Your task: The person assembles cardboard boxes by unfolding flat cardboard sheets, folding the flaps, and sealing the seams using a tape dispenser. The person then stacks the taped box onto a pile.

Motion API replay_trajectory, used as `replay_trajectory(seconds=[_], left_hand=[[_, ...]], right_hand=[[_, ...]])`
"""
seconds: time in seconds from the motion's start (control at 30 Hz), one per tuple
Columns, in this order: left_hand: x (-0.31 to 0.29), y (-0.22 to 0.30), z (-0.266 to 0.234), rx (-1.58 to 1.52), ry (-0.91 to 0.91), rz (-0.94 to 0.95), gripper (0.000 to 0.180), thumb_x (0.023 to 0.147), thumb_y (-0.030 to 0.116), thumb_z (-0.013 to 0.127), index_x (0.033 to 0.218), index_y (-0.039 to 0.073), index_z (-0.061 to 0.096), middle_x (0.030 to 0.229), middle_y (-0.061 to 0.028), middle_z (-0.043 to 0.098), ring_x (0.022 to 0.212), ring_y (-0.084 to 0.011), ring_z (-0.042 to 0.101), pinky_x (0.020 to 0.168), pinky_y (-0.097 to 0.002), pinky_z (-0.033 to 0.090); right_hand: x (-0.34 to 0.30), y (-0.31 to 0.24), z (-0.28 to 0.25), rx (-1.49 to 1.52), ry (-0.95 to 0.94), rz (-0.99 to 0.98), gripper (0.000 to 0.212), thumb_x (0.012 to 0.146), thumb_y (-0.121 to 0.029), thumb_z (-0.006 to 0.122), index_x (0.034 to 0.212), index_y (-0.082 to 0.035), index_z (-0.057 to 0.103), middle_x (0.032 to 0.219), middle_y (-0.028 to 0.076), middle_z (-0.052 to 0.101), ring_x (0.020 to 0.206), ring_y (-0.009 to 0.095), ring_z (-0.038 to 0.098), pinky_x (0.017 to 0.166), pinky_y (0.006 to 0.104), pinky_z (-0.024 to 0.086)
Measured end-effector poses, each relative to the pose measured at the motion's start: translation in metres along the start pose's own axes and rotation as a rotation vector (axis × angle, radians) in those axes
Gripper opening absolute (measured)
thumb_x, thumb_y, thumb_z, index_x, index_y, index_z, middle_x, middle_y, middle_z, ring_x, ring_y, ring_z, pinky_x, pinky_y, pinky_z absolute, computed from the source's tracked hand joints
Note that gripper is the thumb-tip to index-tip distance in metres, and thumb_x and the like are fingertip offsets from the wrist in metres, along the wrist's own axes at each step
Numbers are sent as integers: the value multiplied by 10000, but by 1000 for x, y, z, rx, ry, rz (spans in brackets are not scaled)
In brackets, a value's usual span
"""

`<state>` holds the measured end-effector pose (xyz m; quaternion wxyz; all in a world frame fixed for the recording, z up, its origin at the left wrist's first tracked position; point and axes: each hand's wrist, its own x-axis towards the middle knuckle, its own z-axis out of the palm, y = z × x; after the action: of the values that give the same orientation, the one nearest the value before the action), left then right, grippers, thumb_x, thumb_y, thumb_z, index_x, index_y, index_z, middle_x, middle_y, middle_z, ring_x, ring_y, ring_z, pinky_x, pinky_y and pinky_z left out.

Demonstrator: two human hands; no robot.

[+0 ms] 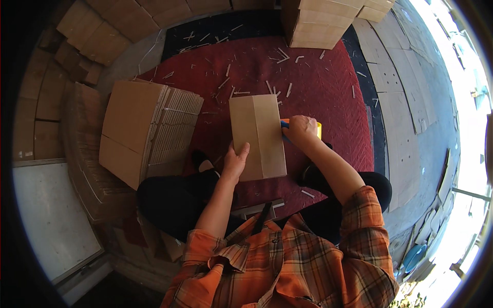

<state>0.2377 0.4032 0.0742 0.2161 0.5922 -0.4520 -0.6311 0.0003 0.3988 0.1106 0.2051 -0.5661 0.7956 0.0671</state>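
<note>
A small brown cardboard box, closed, stands in front of me with a lighter strip down its middle. My left hand grips its near left side, thumb on top and the other fingers hidden along the edge. At the box's right side, my right hand is closed around a tape dispenser. Blue and orange parts of it show beside the box, and yellow shows behind my hand; most of the tool is hidden by the hand.
To the left lies a strapped stack of flattened cardboard boxes. Cardboard scraps litter the red mat. A tall carton stack stands at the far side, with more cartons along the far left. Flat cardboard sheets cover floor at right.
</note>
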Motion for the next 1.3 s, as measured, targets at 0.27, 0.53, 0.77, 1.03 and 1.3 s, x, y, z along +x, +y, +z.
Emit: replay_trajectory(seconds=[0.27,0.53,0.77,1.03,1.3], left_hand=[[-73,-2,70,-545,-37,-233,469,987,253,541,1376,100,328,1399,-104,392,1294,-292,407,902,-571,488],[-53,-22,113,-581,-103,-447,602,1005,412,458,1425,19,276,1452,-206,333,1297,-438,424,824,-601,538],[-45,15,50,-197,-673,-439,551,998,487,450,1242,2,544,1101,-144,663,989,-232,651,723,-381,568],[-50,76,-13,-521,-201,-24,544,981,501,479,1278,51,551,1218,-94,617,1131,-200,579,901,-373,470],[-61,79,0,-560,-277,-158,677,955,618,420,1336,65,506,1324,-59,547,1226,-191,482,961,-455,399]], right_hand=[[48,-20,-56,-237,155,-402,260,785,-380,669,798,-129,735,807,87,712,816,252,684,775,378,466],[80,-34,-32,-406,95,-692,309,733,-397,750,841,-110,713,811,78,690,862,247,656,890,366,427],[45,5,-77,111,227,-406,347,770,-409,730,857,-74,708,823,132,692,794,311,676,728,420,518],[-55,41,-115,796,-42,-308,574,812,-513,707,954,43,692,765,107,640,712,194,632,651,344,510],[-98,37,-114,905,-173,-263,637,776,-578,728,956,32,689,765,115,636,727,188,643,660,325,517]])
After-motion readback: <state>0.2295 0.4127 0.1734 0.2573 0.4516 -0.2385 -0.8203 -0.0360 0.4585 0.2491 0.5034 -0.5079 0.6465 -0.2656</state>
